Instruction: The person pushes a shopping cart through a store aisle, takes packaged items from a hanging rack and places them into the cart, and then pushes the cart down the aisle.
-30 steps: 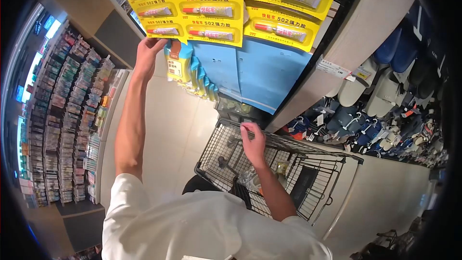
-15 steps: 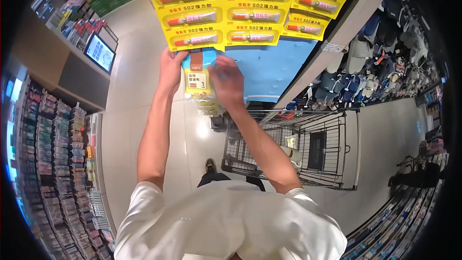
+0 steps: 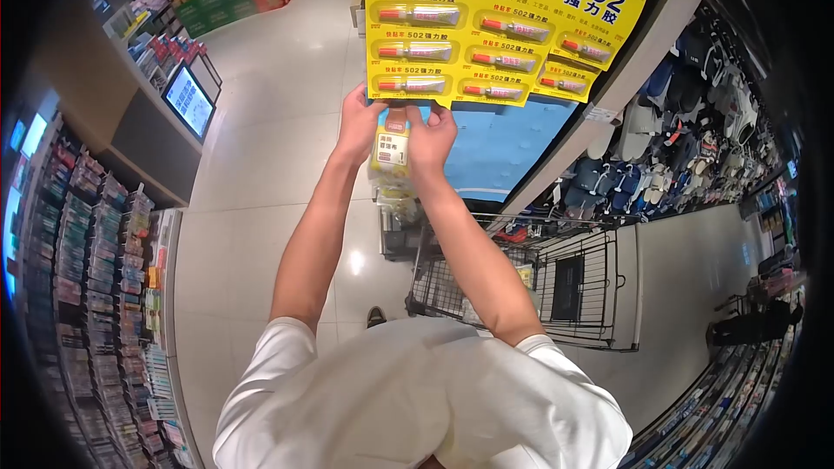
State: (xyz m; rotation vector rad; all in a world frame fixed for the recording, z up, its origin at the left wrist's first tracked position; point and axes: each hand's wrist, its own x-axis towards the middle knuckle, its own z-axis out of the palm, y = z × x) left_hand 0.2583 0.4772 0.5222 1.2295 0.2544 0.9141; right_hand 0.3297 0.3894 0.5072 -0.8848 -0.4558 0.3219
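Note:
A pack of sponge scouring pads [image 3: 393, 151], yellow with a white label, is just under the lowest row of yellow glue cards [image 3: 491, 106]. My left hand [image 3: 356, 128] grips the pack's left edge, thumb toward its top. From the other side, my right hand [image 3: 432, 137] pinches the upper right edge. The glue cards hide the top of the pack and some of my fingertips. Further clear-wrapped packs [image 3: 398, 201] hang below it.
A wire shopping cart [image 3: 569, 287] with a few goods stands at my right, beside a blue display panel [image 3: 512, 143]. Slippers [image 3: 625, 182] hang beyond. To the left are a shelf of small packages [image 3: 95, 252] and a lit screen [image 3: 188, 100].
My right hand, blurred beside the pack before, now pinches its upper edge. My left hand stays at its left side. The view has shifted, so the cards and pack appear further right.

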